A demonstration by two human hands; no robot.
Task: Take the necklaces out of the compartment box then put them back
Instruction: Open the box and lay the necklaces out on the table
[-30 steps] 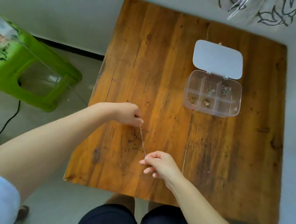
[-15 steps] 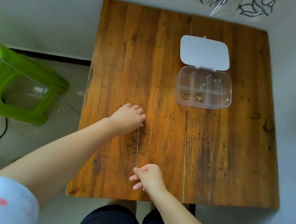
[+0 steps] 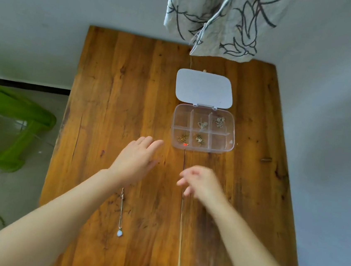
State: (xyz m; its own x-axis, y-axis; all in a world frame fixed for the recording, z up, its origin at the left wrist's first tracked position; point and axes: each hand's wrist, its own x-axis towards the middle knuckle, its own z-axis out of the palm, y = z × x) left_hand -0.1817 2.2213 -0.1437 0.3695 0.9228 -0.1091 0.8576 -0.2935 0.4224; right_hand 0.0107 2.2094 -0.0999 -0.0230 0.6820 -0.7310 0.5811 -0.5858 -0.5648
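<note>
A clear plastic compartment box point(image 3: 229, 146) sits open on the wooden table point(image 3: 114, 87), its white lid point(image 3: 204, 87) folded back. Several compartments hold small bunched necklaces point(image 3: 201, 124). One thin necklace point(image 3: 121, 211) with a pale pendant lies stretched out straight on the table near the front edge. My left hand point(image 3: 137, 159) hovers above the table just left of the box, fingers apart and holding nothing. My right hand point(image 3: 200, 182) is blurred, below the box, fingers loosely curled and spread, with nothing in it.
A patterned cloth point(image 3: 214, 20) hangs over the table's far edge above the box. A green plastic stool point(image 3: 13, 120) stands on the floor to the left. Grey walls run behind and to the right of the table.
Both hands have let go of the necklace, which now lies straight on the table. They have moved forward toward the box. The camera view has tilted up.
</note>
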